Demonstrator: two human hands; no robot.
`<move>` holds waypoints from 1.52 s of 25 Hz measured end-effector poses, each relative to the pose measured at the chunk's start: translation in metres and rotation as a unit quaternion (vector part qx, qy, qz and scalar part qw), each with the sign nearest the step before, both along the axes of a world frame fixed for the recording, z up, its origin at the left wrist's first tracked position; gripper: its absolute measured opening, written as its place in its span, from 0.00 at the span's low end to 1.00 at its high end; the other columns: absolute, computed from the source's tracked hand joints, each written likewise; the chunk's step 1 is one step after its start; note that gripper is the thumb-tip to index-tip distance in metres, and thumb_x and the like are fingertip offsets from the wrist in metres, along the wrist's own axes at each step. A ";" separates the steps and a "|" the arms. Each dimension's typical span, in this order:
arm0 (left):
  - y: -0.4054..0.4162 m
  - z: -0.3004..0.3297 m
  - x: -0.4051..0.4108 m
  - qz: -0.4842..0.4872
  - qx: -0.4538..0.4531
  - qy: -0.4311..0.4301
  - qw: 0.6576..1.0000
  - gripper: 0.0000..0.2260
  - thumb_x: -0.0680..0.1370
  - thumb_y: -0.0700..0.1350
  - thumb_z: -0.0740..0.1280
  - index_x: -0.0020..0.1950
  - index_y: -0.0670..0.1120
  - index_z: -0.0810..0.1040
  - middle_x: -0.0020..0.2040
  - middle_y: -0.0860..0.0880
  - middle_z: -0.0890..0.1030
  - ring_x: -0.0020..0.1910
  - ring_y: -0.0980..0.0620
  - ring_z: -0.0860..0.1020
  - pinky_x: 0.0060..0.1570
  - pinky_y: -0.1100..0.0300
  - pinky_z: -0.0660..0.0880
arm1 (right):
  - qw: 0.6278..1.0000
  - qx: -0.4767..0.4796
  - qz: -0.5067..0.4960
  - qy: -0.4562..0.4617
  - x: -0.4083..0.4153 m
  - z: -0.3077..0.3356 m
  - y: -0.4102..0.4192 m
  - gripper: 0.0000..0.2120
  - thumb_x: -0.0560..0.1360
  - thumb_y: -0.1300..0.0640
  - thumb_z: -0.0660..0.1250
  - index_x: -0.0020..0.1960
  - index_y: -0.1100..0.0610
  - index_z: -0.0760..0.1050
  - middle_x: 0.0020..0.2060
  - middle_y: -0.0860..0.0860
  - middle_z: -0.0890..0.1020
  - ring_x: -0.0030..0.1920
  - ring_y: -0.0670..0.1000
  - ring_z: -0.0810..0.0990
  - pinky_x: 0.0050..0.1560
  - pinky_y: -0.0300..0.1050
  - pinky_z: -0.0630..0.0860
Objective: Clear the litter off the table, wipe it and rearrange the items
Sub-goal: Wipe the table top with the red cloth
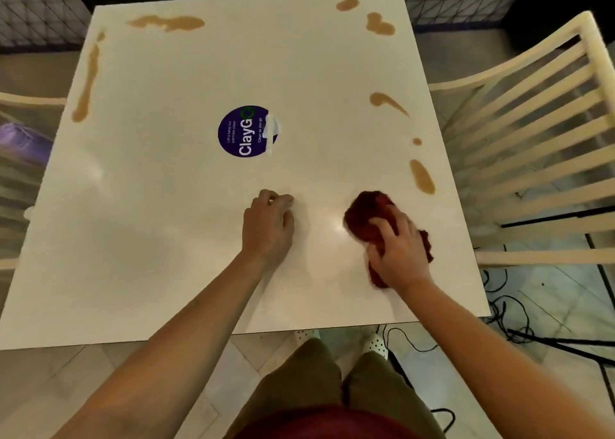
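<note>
1. Cream counter (166, 239) fills my frame, brown spills (422, 176) along its upper and right edges.
2. My right hand (401, 255) grips the dark red cloth (369, 217) at lower right.
3. My left hand (269, 224) rests at centre, fingers curled, holding nothing I can see.

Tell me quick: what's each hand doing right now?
Left hand: fingers curled, holding nothing, knuckles resting on the table.
Right hand: gripping the dark red cloth on the table.
</note>
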State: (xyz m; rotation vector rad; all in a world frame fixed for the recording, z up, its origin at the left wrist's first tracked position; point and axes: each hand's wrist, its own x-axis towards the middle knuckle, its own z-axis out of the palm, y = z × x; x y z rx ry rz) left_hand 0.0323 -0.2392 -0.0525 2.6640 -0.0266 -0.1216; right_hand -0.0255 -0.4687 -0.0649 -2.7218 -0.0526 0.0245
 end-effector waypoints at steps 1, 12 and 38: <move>-0.009 0.000 0.012 -0.020 0.005 -0.009 1.000 0.14 0.76 0.42 0.61 0.61 0.47 0.77 0.58 0.47 0.74 0.54 0.46 0.74 0.55 0.56 0.68 | 0.997 -0.001 -0.073 0.002 0.003 0.000 -0.013 0.21 0.68 0.50 0.57 0.58 0.57 0.74 0.62 0.64 0.72 0.58 0.67 0.74 0.58 0.63 0.73; -0.047 -0.016 0.190 -0.048 0.124 -0.057 0.989 0.15 0.79 0.47 0.56 0.65 0.50 0.70 0.67 0.49 0.69 0.67 0.47 0.65 0.69 0.42 0.55 | 0.947 0.046 -0.316 -0.016 0.076 -0.010 -0.053 0.28 0.69 0.48 0.58 0.68 0.54 0.68 0.69 0.61 0.65 0.65 0.65 0.67 0.65 0.61 0.66; -0.038 -0.031 0.218 0.044 0.071 -0.069 0.994 0.18 0.74 0.47 0.56 0.63 0.48 0.74 0.63 0.48 0.75 0.63 0.45 0.70 0.62 0.47 0.59 | 0.983 0.006 -0.185 -0.005 0.288 -0.005 -0.059 0.26 0.71 0.52 0.63 0.68 0.53 0.67 0.72 0.58 0.61 0.69 0.62 0.62 0.70 0.56 0.60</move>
